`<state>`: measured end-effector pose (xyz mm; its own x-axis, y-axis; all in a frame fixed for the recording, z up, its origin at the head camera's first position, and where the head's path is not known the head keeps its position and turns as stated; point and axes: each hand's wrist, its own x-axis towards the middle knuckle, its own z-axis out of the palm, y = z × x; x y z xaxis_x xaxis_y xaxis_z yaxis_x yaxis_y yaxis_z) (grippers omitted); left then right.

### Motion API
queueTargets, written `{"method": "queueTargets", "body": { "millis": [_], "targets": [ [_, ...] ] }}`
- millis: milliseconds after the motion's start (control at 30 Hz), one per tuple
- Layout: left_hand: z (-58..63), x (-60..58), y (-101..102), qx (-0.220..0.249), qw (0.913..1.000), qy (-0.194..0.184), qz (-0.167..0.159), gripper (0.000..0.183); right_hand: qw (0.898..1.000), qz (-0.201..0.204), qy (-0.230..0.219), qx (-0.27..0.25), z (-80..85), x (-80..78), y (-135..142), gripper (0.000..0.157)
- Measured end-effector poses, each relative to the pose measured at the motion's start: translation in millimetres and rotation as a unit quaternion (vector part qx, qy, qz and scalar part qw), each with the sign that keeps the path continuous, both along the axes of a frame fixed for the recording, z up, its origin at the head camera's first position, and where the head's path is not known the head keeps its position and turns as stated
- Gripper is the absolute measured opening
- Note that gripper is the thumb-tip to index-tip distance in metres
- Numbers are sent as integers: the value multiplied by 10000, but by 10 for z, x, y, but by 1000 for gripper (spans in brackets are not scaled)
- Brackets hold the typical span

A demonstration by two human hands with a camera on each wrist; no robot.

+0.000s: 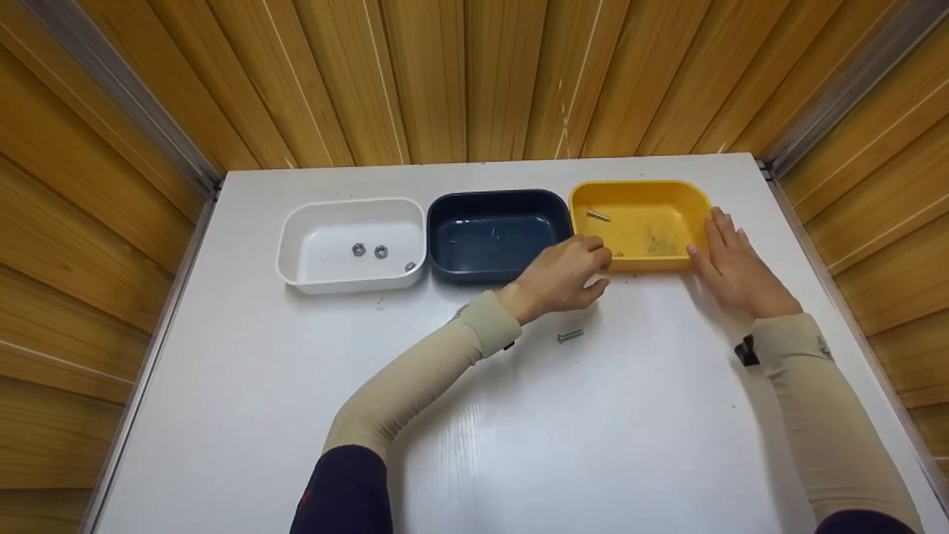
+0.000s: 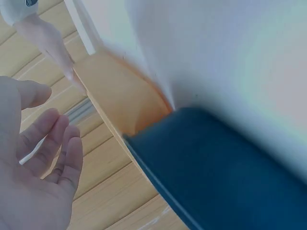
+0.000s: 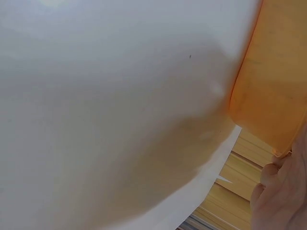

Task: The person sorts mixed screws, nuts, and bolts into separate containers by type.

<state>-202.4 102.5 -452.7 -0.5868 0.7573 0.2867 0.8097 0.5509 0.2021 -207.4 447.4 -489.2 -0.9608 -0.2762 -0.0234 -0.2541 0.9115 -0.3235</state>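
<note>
My left hand point(image 1: 567, 274) hovers by the front left corner of the yellow tray point(image 1: 645, 265). Its fingers bend loosely, and in the left wrist view nothing shows between thumb and fingertips. Against the right wall of that tray lies my right hand point(image 1: 741, 274), fingers extended, thumb at the front rim. A bolt point(image 1: 597, 215) lies inside the yellow tray near its left wall, with a tiny piece point(image 1: 618, 255) by the front wall. Another bolt point(image 1: 571, 336) lies on the white table point(image 1: 593, 430), just in front of my left hand.
Left of the yellow tray, a dark blue tray point(image 1: 500, 194) stands close beside it, with small thin pieces inside. Farther left, a white tray point(image 1: 345, 284) holds three nuts point(image 1: 381, 252). Wooden panels point(image 1: 489, 81) enclose the back and sides of the table.
</note>
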Motion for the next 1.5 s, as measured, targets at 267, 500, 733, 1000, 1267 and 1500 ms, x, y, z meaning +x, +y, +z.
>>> {"method": "queueTargets", "body": {
  "millis": [267, 500, 733, 1000, 1267, 1500],
  "targets": [
    [-163, 162, -86, 149, 9997, -184, -78, 24, 10000, -31, -72, -17, 21, 25, -5, 76],
    [-324, 258, -147, 78, 9993, -334, -136, 23, 9999, 47, 13, -104, 31, 0, -15, 75],
    [-515, 342, -170, -345, 9989, -237, -188, 25, 9999, 68, 28, -90, 26, -3, -14, 76],
    [-618, 405, -228, -703, 9970, -326, 81, 28, 9999, 46, 77, -64, 18, 3, -13, 76],
    [-637, 455, -305, -860, 9945, -577, 171, 22, 9999, 42, 82, -76, 9, 17, -7, 76],
    [-637, 461, -337, -697, 9959, -551, 173, 17, 10000, 15, -33, -51, 13, -6, 0, 76]
  ]
}}
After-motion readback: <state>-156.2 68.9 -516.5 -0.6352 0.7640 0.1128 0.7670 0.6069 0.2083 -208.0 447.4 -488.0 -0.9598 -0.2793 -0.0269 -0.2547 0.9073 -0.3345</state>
